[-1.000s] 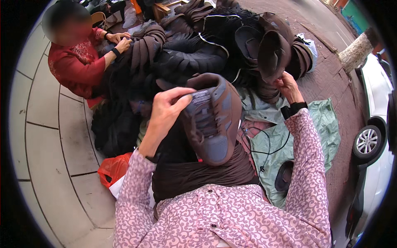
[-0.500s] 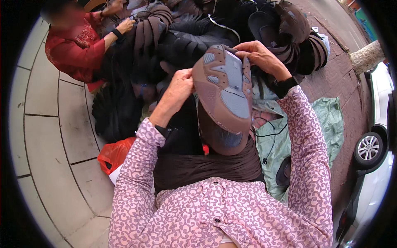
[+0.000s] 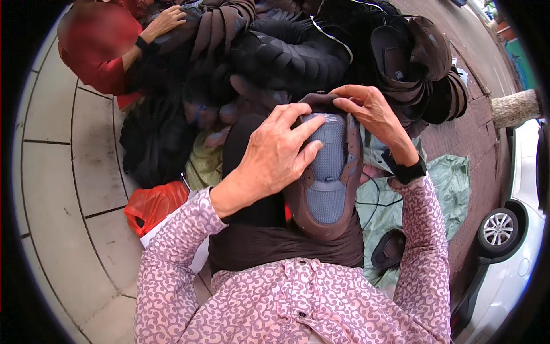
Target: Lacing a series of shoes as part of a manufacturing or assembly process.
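A brown shoe upper (image 3: 326,218) with blue-grey mesh panels lies over my lap, its rounded toe toward me and its ankle opening away. My left hand (image 3: 269,152) rests across its left side, fingertips curled at the opening's edge and over the tongue. With thumb and fingers, my right hand (image 3: 372,114) pinches the collar at the far right of the opening. Lace holes run down the upper's right flap. My left hand covers much of its left side, and I cannot tell whether another upper lies beneath.
Piles of dark stacked uppers (image 3: 286,57) and brown ones (image 3: 429,49) lie ahead. A person in red (image 3: 97,71) works at far left. An orange-red bag (image 3: 154,206) is at my left; a green sheet (image 3: 452,183) with a dark shoe piece (image 3: 389,247) is at right. Beyond stands a white car (image 3: 510,269).
The raised, tilted upper has come down toward my lap and straightened. My left hand has shifted from its left edge onto its top. The person in red has leaned forward.
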### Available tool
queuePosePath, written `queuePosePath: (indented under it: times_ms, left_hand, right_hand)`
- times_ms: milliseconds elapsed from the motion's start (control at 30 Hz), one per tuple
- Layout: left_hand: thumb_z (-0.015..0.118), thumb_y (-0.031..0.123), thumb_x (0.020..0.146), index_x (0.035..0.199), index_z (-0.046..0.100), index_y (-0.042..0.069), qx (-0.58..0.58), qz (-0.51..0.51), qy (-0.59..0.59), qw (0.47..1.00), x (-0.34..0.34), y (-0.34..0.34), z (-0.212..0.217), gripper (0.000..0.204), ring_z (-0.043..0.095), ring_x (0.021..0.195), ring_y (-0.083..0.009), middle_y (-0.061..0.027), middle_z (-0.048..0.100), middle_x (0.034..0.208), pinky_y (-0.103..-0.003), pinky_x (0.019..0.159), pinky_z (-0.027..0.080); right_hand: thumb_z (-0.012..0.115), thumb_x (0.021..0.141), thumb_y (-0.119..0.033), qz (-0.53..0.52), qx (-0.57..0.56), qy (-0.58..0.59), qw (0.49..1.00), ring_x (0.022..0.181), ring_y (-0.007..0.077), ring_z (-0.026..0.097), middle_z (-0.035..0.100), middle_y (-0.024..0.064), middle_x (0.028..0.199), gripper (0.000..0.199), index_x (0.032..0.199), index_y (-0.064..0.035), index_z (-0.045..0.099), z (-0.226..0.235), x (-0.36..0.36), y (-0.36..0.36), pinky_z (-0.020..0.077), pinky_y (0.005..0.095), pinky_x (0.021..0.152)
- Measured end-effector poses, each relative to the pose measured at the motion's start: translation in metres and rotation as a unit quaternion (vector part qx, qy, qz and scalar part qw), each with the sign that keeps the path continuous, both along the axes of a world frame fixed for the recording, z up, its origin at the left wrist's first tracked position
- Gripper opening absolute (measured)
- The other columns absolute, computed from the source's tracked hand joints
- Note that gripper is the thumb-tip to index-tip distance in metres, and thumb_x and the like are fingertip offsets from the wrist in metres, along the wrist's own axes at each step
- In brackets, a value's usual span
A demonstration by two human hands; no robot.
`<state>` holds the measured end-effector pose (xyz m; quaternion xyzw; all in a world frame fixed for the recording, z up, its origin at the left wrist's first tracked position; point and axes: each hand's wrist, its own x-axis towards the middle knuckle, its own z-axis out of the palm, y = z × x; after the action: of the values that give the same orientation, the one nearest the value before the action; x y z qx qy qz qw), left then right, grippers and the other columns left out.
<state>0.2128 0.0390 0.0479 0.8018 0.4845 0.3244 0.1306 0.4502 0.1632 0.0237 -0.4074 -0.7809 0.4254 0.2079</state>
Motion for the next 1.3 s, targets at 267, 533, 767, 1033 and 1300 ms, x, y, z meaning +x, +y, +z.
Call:
queuePosePath:
  times_ms: [267,533,767,1033,1300]
  left_hand:
    - [0.073,0.013,0.091,0.141,0.063,0.005,-0.034,0.011,-0.007,0.999,-0.002,-0.016,-0.009,0.052,0.059,0.121,-0.0411,-0.0209,0.056,0.139,-0.048,0.105,0.05]
    - [0.069,0.022,0.098,0.148,0.058,0.006,-0.061,0.027,0.035,0.997,-0.001,-0.015,-0.016,0.054,0.057,0.128,-0.042,-0.0253,0.054,0.143,-0.05,0.106,0.048]
    - [0.072,0.015,0.092,0.148,0.058,0.007,0.0,0.027,0.017,0.999,-0.002,-0.024,-0.001,0.058,0.056,0.128,-0.0422,-0.0242,0.052,0.145,-0.05,0.109,0.047]
    - [0.07,0.019,0.094,0.147,0.059,0.008,0.0,-0.005,0.066,0.998,0.006,-0.01,-0.004,0.055,0.058,0.127,-0.0408,-0.0235,0.056,0.142,-0.049,0.104,0.05]
    - [0.057,0.026,0.105,0.151,0.055,0.011,0.024,0.021,0.108,0.994,-0.012,-0.008,-0.04,0.049,0.059,0.128,-0.0389,-0.0209,0.056,0.144,-0.048,0.109,0.048]
  right_hand:
    - [0.045,0.114,-0.034,0.089,-0.054,0.143,0.984,0.141,0.0266,0.057,0.059,0.014,0.152,0.048,0.154,-0.0093,0.056,-0.026,0.026,-0.022,0.0438,0.0399,0.12]
    - [0.057,0.108,-0.049,0.018,-0.308,0.25,0.918,0.118,0.0181,0.071,0.072,0.0118,0.132,0.056,0.144,-0.0065,0.064,-0.019,-0.009,-0.028,0.0591,0.0331,0.099]
    - [0.069,0.103,-0.039,-0.157,-0.295,0.276,0.901,0.099,0.0145,0.075,0.077,0.0071,0.113,0.042,0.125,-0.0037,0.073,0.025,-0.023,-0.051,0.0623,0.0284,0.085]
    - [0.059,0.109,-0.036,-0.169,-0.416,0.321,0.834,0.104,0.0187,0.076,0.077,0.0103,0.119,0.04,0.13,-0.0044,0.072,-0.016,-0.016,-0.043,0.062,0.0338,0.092]
    - [0.062,0.103,-0.057,-0.142,-0.334,0.27,0.892,0.111,0.0232,0.075,0.074,0.0145,0.123,0.062,0.14,-0.0072,0.067,-0.069,-0.015,-0.031,0.0682,0.0376,0.081]
